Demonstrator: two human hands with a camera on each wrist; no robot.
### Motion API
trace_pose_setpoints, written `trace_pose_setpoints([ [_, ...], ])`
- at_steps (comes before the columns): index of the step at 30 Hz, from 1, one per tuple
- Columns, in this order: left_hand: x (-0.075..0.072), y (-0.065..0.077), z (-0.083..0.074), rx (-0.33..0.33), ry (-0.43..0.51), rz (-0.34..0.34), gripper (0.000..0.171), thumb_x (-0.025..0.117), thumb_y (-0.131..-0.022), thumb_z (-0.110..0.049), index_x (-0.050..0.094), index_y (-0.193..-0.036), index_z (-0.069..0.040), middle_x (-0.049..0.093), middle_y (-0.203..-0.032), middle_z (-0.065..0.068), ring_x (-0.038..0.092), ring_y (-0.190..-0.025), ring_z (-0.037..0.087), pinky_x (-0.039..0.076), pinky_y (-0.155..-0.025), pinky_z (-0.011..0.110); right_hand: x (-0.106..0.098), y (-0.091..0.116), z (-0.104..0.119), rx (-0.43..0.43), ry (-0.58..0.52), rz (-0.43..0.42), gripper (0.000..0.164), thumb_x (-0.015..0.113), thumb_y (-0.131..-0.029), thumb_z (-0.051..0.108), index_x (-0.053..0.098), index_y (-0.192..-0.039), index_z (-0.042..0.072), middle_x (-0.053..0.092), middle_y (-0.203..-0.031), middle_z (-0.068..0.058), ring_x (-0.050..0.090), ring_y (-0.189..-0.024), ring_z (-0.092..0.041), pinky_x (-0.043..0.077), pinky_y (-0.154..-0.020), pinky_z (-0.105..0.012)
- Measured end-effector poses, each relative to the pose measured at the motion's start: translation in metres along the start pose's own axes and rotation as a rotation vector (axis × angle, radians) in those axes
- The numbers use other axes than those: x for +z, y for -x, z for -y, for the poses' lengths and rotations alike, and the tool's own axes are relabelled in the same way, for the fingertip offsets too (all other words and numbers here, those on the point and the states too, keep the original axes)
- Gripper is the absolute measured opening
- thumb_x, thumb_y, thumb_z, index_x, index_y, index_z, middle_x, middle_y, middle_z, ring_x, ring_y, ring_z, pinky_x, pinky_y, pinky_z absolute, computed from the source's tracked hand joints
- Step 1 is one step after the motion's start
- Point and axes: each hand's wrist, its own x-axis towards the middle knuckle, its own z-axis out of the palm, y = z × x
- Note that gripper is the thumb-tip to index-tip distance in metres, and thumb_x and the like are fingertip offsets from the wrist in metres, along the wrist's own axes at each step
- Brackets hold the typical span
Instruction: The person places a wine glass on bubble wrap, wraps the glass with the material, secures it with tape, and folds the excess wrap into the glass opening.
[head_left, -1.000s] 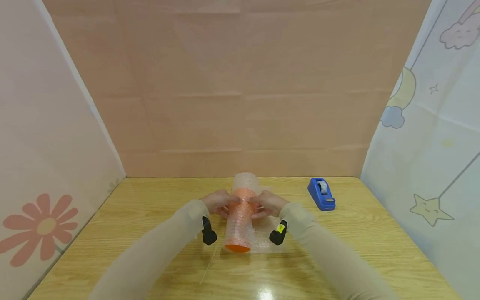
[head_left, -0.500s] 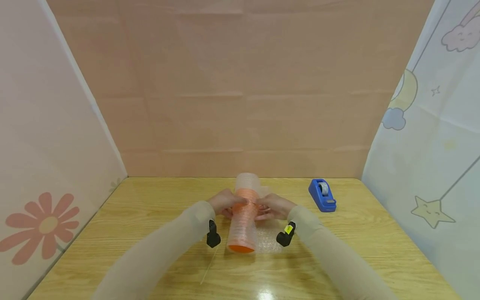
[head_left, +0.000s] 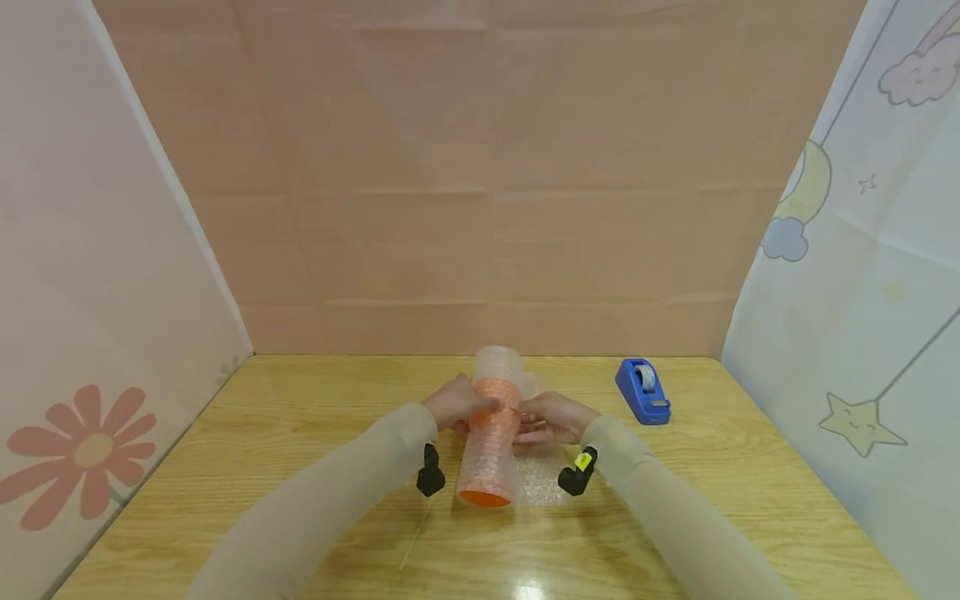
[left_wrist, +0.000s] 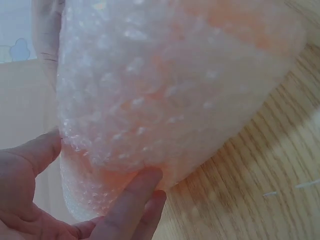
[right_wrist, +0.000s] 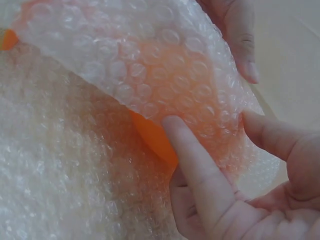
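Note:
An orange object [head_left: 486,498] lies rolled inside bubble wrap [head_left: 487,462], lengthwise on the table between both hands. Its near end shows bare orange, and the wrap covers the rest. From the left side, my left hand [head_left: 459,402] grips the roll, thumb on top and fingers along its flank. On the other side my right hand [head_left: 555,415] holds the wrap's edge between thumb and fingers. In the right wrist view, orange [right_wrist: 155,140] shows under the lifted wrap edge, beside the index finger. A flat flap of bubble wrap [head_left: 542,479] extends to the right beneath the right hand.
A blue tape dispenser [head_left: 643,392] with a roll of tape stands at the back right of the wooden table [head_left: 315,425]. A thin pale strip [head_left: 415,537] lies on the table at the front, left of the roll. Fabric walls surround the back and sides.
Both hands and the wrapped roll have shifted slightly to the right. The hands keep their hold, and the tape dispenser stays in place.

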Motion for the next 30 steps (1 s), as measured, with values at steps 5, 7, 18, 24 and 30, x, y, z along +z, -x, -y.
trace_pose_setpoints([
  [5,-0.007,-0.004,0.004,-0.013,0.122,0.069,0.043,0.049,-0.098,-0.025,0.046,-0.125,0.009,0.059,-0.106,0.018,0.062,-0.081,0.026,0.060,-0.068,0.038,0.000,0.000,0.000,0.005,-0.007,0.001,0.034,0.048,-0.102,0.012,0.044,-0.124,-0.014,0.053,-0.103,-0.015,0.064,-0.092,-0.024,0.055,-0.087,-0.033],
  [7,-0.009,-0.006,0.007,-0.020,0.153,0.091,0.033,0.047,-0.097,-0.019,0.054,-0.116,0.008,0.062,-0.101,0.018,0.064,-0.081,0.026,0.060,-0.067,0.036,0.000,0.000,0.000,0.007,-0.009,0.002,0.034,0.048,-0.102,0.012,0.043,-0.124,-0.013,0.052,-0.103,-0.015,0.064,-0.092,-0.024,0.056,-0.087,-0.033],
  [18,-0.015,-0.013,0.014,-0.092,0.189,0.069,0.041,0.061,-0.088,-0.023,0.050,-0.117,0.004,0.058,-0.103,0.017,0.065,-0.080,0.025,0.059,-0.078,0.039,0.000,-0.001,0.001,0.002,-0.011,0.006,0.027,0.048,-0.101,0.009,0.048,-0.118,-0.012,0.054,-0.102,-0.015,0.063,-0.091,-0.024,0.056,-0.087,-0.034],
  [24,-0.015,-0.012,0.014,-0.107,0.183,0.090,0.048,0.060,-0.089,-0.026,0.047,-0.124,0.004,0.061,-0.103,0.020,0.066,-0.088,0.030,0.056,-0.086,0.045,-0.002,-0.001,0.001,0.011,0.008,-0.006,0.027,0.049,-0.101,0.010,0.049,-0.118,-0.011,0.054,-0.101,-0.015,0.063,-0.091,-0.024,0.056,-0.086,-0.033],
  [30,-0.013,-0.012,0.014,-0.119,0.268,0.133,0.049,0.057,-0.093,-0.023,0.042,-0.129,0.006,0.063,-0.104,0.024,0.067,-0.085,0.031,0.059,-0.077,0.042,-0.003,0.000,0.002,0.029,0.063,-0.025,0.022,0.051,-0.100,0.012,0.056,-0.112,-0.006,0.056,-0.099,-0.013,0.064,-0.089,-0.023,0.057,-0.083,-0.031],
])
